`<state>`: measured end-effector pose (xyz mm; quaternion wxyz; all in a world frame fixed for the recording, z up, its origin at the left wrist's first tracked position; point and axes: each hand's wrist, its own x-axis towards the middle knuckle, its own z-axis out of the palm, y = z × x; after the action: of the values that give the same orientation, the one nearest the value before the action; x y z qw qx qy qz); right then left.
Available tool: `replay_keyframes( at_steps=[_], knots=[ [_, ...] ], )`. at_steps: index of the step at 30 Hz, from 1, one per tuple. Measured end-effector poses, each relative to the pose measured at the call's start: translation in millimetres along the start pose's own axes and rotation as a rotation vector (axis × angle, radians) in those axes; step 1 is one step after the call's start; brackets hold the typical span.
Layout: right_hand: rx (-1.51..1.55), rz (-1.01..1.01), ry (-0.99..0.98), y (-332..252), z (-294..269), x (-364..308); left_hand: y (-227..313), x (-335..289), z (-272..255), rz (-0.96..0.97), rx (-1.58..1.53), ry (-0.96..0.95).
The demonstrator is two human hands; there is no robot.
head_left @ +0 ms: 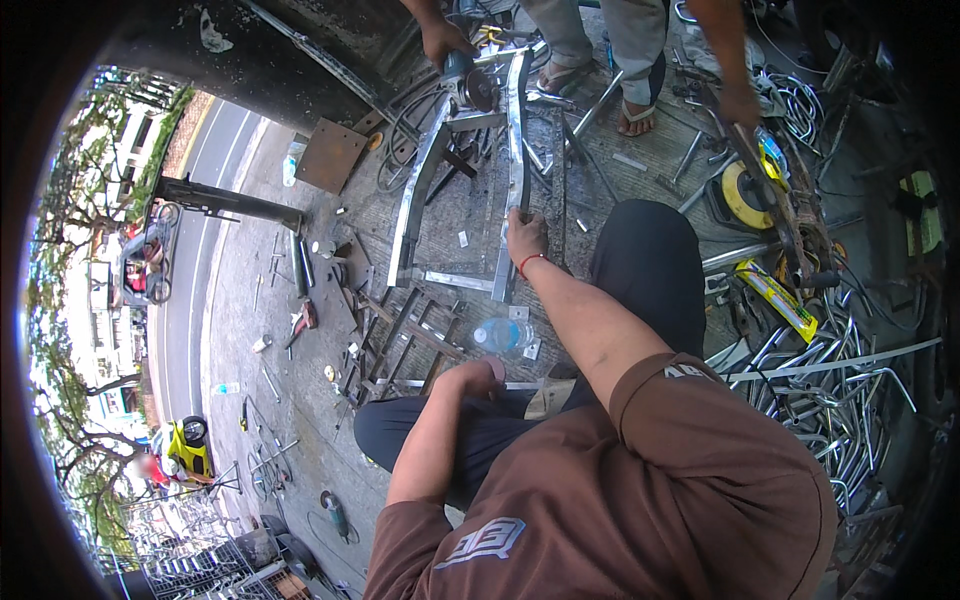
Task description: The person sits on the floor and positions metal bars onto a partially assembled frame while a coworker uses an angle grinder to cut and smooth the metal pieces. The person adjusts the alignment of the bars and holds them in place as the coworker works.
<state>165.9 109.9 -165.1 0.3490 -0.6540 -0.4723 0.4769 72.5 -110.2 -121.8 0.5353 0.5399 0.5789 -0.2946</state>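
A silver metal frame (518, 140) of square tubing, with two long side rails and crosspieces, stands in front of me. My right hand (527, 237), a red string on its wrist, is closed on the near part of its right rail. My left hand (474, 379) is by my bent left leg, near a clear plastic bottle (500, 336); its fingers are mostly hidden. Across from me a co-worker's hand (446, 42) holds an angle grinder (468, 82) at the far end of the frame. The co-worker's other hand (740, 106) is beside a rusty metal bar.
Metal offcuts and a rusty grid (415, 330) lie on the concrete to the left. A second grinder (335, 515) lies lower left. Bent metal rods (840, 410) are piled at right, near a yellow disc (748, 195). The co-worker's sandaled foot (636, 118) is ahead; beyond is a road (190, 300).
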Motion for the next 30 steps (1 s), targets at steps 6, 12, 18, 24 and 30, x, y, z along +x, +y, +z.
replay_keyframes(
  at_steps=[6, 12, 18, 24, 30],
  knots=[
    [0.044, -0.072, 0.077, 20.0, 26.1, 11.5, 8.4, -9.5, -2.0, 0.016, -0.027, 0.098],
    [0.065, 0.072, 0.087, 15.7, 25.4, 8.9, 17.4, -15.5, -7.9, 0.004, -0.102, 0.041],
    [0.173, 0.053, 0.072, 6.0, 13.7, 2.6, 10.0, -9.8, -6.5, -0.019, 0.012, 0.069],
    [0.122, 0.156, 0.019, 4.6, 13.3, 5.9, -5.8, 4.7, 0.9, -0.037, 0.053, 0.092],
    [0.103, 0.069, 0.049, 3.0, 4.6, 2.8, -7.7, 6.3, 0.4, 0.040, 0.059, 0.037]
  ],
)
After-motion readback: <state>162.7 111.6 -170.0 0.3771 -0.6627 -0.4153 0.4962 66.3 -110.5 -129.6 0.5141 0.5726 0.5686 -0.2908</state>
